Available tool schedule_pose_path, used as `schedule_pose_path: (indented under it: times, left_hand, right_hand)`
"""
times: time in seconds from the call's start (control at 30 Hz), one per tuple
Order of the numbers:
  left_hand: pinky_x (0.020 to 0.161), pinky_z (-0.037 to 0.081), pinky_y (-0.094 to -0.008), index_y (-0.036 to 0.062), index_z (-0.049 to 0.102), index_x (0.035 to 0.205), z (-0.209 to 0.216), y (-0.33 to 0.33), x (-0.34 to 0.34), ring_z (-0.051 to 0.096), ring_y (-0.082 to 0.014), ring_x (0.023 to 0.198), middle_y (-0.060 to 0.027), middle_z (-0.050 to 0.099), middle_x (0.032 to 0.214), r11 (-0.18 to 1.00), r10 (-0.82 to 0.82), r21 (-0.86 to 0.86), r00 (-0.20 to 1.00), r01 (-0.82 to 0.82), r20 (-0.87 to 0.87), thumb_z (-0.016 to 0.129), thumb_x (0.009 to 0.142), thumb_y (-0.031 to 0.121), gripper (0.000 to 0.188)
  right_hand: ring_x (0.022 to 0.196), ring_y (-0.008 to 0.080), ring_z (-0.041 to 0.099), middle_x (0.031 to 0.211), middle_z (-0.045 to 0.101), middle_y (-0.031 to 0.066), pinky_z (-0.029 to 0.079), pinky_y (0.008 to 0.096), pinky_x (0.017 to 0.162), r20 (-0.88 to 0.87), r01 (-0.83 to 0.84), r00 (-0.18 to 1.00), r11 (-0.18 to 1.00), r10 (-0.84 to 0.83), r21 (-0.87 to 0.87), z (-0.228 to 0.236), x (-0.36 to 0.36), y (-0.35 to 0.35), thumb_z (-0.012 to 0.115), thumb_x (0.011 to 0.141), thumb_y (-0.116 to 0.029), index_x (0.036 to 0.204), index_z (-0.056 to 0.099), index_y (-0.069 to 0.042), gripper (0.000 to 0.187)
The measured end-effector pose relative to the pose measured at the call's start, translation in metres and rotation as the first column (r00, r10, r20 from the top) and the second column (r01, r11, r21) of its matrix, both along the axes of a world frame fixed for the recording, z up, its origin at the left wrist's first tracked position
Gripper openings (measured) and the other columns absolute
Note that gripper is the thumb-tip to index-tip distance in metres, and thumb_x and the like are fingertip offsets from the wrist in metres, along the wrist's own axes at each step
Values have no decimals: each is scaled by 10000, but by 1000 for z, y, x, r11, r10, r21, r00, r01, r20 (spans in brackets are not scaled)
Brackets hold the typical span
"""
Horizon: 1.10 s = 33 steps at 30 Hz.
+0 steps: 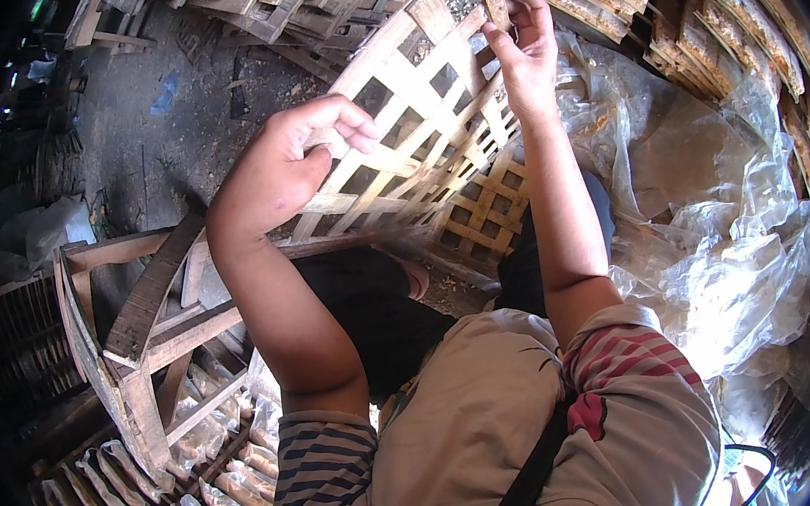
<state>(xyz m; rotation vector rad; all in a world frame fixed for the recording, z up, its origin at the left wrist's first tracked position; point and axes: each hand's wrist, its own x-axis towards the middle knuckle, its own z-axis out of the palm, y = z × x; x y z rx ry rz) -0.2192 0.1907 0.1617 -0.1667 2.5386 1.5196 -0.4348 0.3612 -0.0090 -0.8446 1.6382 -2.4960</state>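
Head view shows a pale lattice panel (410, 106) whose crossed strips seem already in place across the visible face, though how much work is left cannot be told. It stands tilted between the hands, beyond the person's dark-clad legs (376, 305), its flat wooden strips framing diamond gaps. The left hand (309, 143) is loosely curled with nothing evident inside; the right hand (529, 51) is half open at the edge, its grip unclear.

We are seeing crumpled clear plastic sheeting (743, 264) lying at the right, a wooden frame (190, 347) standing at the left — wrapped packs (120, 485) lining up below it — and a blue scrap (165, 93) resting on the dark floor (119, 168).
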Motion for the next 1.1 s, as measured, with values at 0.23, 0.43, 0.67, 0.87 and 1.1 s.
schedule_pose_path:
  times: [0.23, 0.43, 0.67, 0.87, 1.1]
  left_hand:
    - [1044, 448, -346, -28, 655, 1014, 2, 1, 0, 658, -203, 1080, -105, 697, 1025, 1000, -8, -5, 1000, 8, -2, 425, 773, -178, 366]
    - [1068, 443, -361, -27, 656, 1002, 4, 3, 0, 658, -214, 1112, -108, 703, 1016, 1000, 4, 31, 1000, -4, 4, 420, 766, -186, 370]
    - [935, 462, -278, -34, 649, 1054, -2, 1, -1, 627, -138, 977, -81, 675, 962, 1000, -17, 20, 998, 18, -56, 408, 778, -165, 389]
    - [935, 452, -267, -26, 650, 1056, -4, -2, -2, 617, -129, 972, -72, 667, 944, 1000, -3, 26, 998, 4, -61, 414, 781, -157, 385]
    - [932, 453, -266, -23, 653, 1055, -3, -2, 0, 614, -125, 974, -71, 671, 948, 1000, 1, 19, 999, 0, -47, 413, 782, -153, 386]
  right_hand:
    - [1238, 210, 546, 1401, 514, 109, 464, 331, 1053, -85, 65, 995, 997, -61, 42, -6, -6, -7, 625, 867, 75, 1554, 318, -86, 769]
    - [1328, 245, 518, 1518, 418, 98, 449, 364, 1114, -64, 105, 993, 994, -103, 28, -7, -1, -12, 580, 831, 136, 1526, 346, -62, 760]
    - [1256, 296, 568, 1275, 623, 149, 456, 410, 1085, -190, 291, 953, 891, -237, 349, -12, -8, -14, 694, 822, 11, 1415, 535, -101, 625]
    - [1256, 338, 566, 1281, 615, 200, 430, 424, 1101, -193, 180, 975, 897, -108, 404, -6, -9, -3, 661, 826, -29, 1448, 520, -97, 642]
    - [1222, 199, 566, 1352, 584, 107, 431, 316, 1068, 168, -196, 964, 977, 208, -84, 10, -8, 10, 560, 794, 21, 1501, 474, -99, 722]
